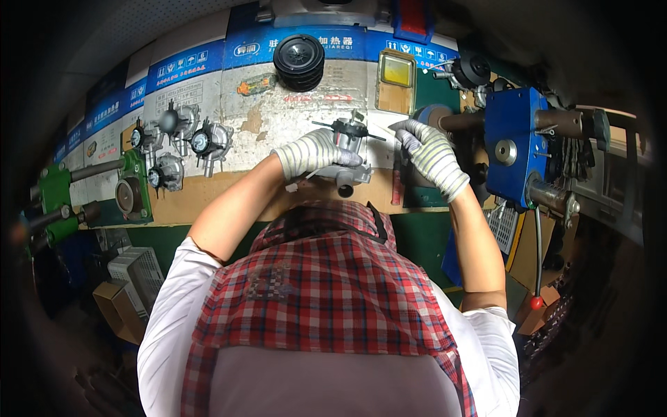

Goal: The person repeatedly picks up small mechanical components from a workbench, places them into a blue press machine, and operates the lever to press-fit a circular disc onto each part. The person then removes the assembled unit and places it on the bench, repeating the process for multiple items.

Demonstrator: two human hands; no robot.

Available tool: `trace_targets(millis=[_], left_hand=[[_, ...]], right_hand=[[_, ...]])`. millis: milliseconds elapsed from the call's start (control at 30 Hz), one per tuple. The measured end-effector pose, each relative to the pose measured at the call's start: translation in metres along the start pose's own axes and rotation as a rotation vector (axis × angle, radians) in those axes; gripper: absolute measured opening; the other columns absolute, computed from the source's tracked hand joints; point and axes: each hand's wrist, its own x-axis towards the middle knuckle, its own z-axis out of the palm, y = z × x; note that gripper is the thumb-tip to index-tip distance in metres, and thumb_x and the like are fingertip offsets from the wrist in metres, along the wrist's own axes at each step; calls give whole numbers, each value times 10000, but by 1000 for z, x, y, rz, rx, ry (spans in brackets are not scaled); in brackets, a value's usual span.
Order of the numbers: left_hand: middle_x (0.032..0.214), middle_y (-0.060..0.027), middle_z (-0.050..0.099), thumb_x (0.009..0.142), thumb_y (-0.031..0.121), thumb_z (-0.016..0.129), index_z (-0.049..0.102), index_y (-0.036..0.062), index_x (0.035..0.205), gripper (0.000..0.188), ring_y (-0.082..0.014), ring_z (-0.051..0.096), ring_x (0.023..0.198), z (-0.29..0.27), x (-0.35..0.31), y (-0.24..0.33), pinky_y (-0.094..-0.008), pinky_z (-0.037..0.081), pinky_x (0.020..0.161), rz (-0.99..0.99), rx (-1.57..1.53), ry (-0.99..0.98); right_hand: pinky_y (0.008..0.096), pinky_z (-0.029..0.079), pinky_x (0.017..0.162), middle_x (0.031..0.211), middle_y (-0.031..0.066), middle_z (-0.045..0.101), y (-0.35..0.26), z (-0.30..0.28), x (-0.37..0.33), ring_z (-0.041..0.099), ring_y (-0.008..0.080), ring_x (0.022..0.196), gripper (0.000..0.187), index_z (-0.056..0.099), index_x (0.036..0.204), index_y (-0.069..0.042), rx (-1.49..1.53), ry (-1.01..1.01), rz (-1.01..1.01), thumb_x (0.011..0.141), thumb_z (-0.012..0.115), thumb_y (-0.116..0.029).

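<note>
My left hand (316, 153), in a striped work glove, is closed around a grey cast-metal pump-like part (344, 174) close to the front of the bench. A dark piece with thin arms (351, 128) sits at the top of that part, and a round dark opening shows at its lower end. Just to the right, my right hand (432, 156), gloved alike, is raised with thumb and fingers brought together. A thin pale thing seems to stick out of its fingertips toward the part, too small to name. The right fingers are apart from the metal part.
Several similar metal pump-like parts (208, 141) stand at left on flattened cardboard (243, 156). Black ribbed pulleys (299, 62) are stacked at the back, near a tray of yellow liquid (397, 69). A green press (132, 187) flanks the left, a blue lever press (513, 149) the right.
</note>
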Motion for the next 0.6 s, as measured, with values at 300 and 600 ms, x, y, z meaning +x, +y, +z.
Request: trace_targets(millis=[300, 600], left_hand=[[862, -38, 646, 755, 170, 758, 632, 74, 927, 234, -111, 596, 835, -15, 11, -36, -265, 486, 752, -155, -120, 43], [1071, -77, 635, 829, 154, 655, 481, 28, 1275, 494, -169, 611, 931, -24, -57, -47, -286, 511, 778, -34, -649, 214]], right_hand=[[351, 486, 685, 772, 99, 620, 87, 58, 73, 607, 211, 731, 356, 595, 1072, -8, 428, 176, 202, 953, 507, -331], [428, 492, 817, 1011, 178, 601, 107, 105, 146, 587, 326, 967, 329, 623, 1003, -42, -482, 585, 676, 877, 547, -336]])
